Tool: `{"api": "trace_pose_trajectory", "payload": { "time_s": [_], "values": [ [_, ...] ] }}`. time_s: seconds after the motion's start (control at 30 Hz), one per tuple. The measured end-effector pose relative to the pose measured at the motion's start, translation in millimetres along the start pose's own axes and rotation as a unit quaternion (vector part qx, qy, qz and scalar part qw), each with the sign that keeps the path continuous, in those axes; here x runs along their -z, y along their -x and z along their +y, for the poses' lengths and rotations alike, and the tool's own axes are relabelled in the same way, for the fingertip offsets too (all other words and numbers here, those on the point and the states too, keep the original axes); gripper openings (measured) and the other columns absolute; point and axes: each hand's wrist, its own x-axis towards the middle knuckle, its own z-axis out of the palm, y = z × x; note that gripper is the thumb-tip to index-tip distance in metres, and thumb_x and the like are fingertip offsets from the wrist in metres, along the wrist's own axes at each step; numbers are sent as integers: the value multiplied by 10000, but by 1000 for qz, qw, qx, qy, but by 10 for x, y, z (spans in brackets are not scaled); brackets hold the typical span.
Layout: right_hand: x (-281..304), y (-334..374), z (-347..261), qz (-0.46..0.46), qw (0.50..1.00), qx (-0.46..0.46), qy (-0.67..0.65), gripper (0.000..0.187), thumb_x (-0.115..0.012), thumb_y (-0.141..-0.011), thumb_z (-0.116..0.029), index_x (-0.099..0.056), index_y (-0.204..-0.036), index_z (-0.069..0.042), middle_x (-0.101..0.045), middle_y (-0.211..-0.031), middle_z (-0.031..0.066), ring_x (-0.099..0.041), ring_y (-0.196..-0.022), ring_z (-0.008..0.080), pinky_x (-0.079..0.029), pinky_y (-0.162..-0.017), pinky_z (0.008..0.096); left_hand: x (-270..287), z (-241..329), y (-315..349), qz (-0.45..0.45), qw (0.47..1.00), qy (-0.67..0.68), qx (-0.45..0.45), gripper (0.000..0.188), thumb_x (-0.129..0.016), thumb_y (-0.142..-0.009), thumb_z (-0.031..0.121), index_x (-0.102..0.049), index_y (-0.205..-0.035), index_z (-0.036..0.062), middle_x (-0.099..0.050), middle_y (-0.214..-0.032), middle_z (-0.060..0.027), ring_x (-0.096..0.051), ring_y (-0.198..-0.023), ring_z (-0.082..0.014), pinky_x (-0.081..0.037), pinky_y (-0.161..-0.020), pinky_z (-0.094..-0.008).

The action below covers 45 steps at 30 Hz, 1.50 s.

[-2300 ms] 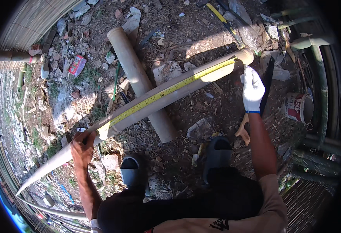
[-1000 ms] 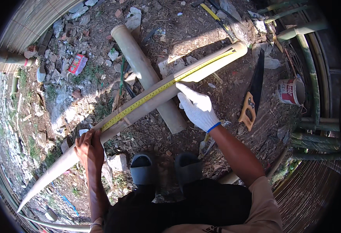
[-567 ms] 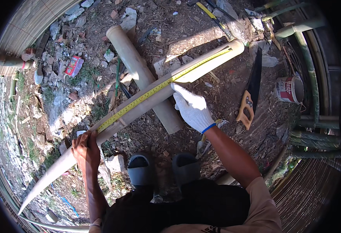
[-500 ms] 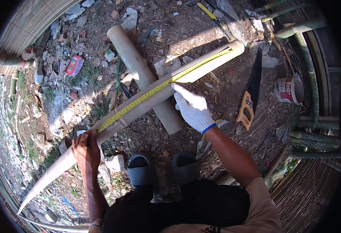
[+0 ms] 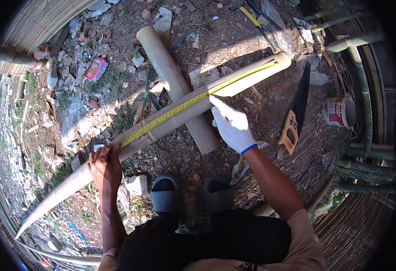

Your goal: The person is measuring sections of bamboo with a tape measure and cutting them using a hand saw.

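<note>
A long pale bamboo pole slants across the view from lower left to upper right. It rests over a shorter, thicker bamboo piece on the ground. Along the pole's top lies a yellow tape measure, drawn out nearly to the pole's far right end. My bare left hand is closed around the near end of the tape against the pole; the tape's case is hidden. My right hand, in a white knitted glove with a blue cuff, stretches its index finger to the tape's lower edge near the crossing.
A handsaw with a wooden handle lies to the right, beside a tipped paint bucket. A yellow-and-black handled tool lies at the top. Bamboo rails border the right. My sandals stand on littered soil, and a red packet lies left.
The view has shifted slightly, so most things sit a little farther right. Both hands keep their places on the pole and tape.
</note>
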Motion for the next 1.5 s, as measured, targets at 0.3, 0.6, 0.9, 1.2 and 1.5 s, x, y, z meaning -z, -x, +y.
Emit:
{"api": "trace_pose_trajectory", "payload": {
  "time_s": [0.3,0.6,0.9,1.2,1.5],
  "values": [
    [-30,16,92,-5,1000,20,10,418,-601,-1087,-234,-610,-1489,-122,-671,-836,17,-586,-735,61,-537,-714,279,-30,0,26,21,999,-17,-19,224,-706,-972,276,-786,-1042,78,-762,-1044,-112,-658,-1039,-362,-445,-965,-551],
    [-25,8,32,-11,1000,1,-1,433,-623,-1074,-207,-603,-1500,-129,-654,-853,1,-572,-748,64,-537,-732,278,-43,-12,34,22,999,-30,-29,223,-699,-979,273,-786,-1041,78,-764,-1032,-112,-646,-1008,-336,-447,-924,-513],
    [639,318,755,188,893,-142,382,903,-635,-984,-591,-377,-1564,51,-508,-1480,317,-516,-1330,483,-430,-1114,529,-88,-48,65,33,998,-51,-25,232,-708,-977,279,-785,-1060,77,-772,-1064,-95,-646,-1010,-321,-453,-928,-500],
    [1414,1042,1700,169,819,-227,498,858,-807,-871,-450,-468,-1519,-2,-573,-1418,258,-560,-1302,440,-469,-1085,537,-126,-64,71,42,997,-48,-36,233,-709,-978,290,-782,-1051,81,-771,-1044,-87,-648,-1002,-304,-456,-903,-494],
    [1802,1024,1816,-6,798,-310,517,626,-839,-796,-175,-590,-1342,1,-632,-1337,242,-624,-1235,420,-542,-1019,482,-162,-114,95,51,997,-40,-35,252,-693,-988,319,-783,-1057,94,-772,-1075,-97,-642,-1032,-325,-443,-942,-534]
  ]
}}
